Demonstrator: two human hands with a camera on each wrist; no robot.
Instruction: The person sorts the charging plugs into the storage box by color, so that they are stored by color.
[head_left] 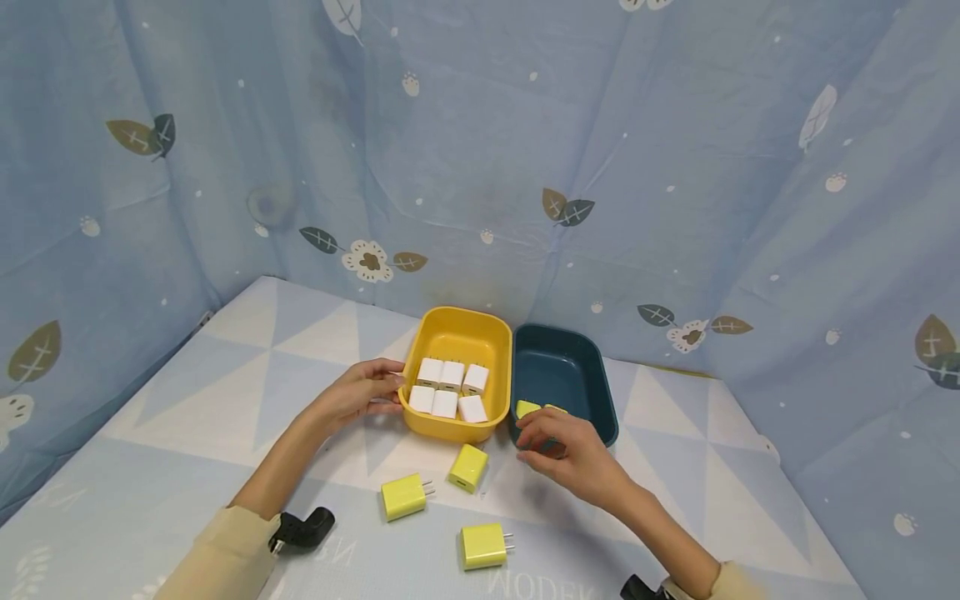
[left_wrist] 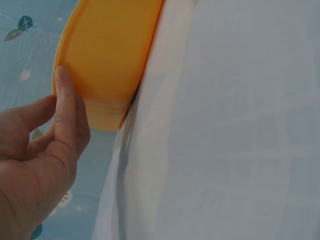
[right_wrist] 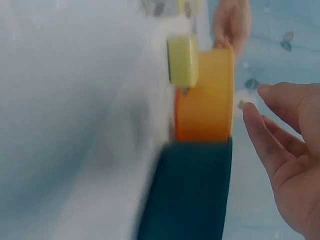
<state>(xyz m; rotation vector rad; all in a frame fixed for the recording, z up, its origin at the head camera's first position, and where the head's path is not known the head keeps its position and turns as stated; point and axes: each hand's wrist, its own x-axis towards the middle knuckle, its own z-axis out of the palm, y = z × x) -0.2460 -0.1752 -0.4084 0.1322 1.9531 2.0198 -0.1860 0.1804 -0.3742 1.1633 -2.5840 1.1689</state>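
I use the yellow box [head_left: 448, 429] as my marker. What counts most to me is the yellow plug [head_left: 468, 468] just in front of it, long side running near to far, far end turned a bit right. The right hand [head_left: 573, 458] is nearer to it than the left hand [head_left: 356, 390]. Two more yellow plugs [head_left: 403, 497] lie further in front of the yellow box. Right beside it is the blue box [head_left: 562, 367], where the right hand hangs, fingers loosely bent. The left hand touches the yellow box's left side, with no tight grip that I can see. Only the head view shows six white plugs [head_left: 451, 375] inside; only the right wrist view shows a bare gap between thumb and finger
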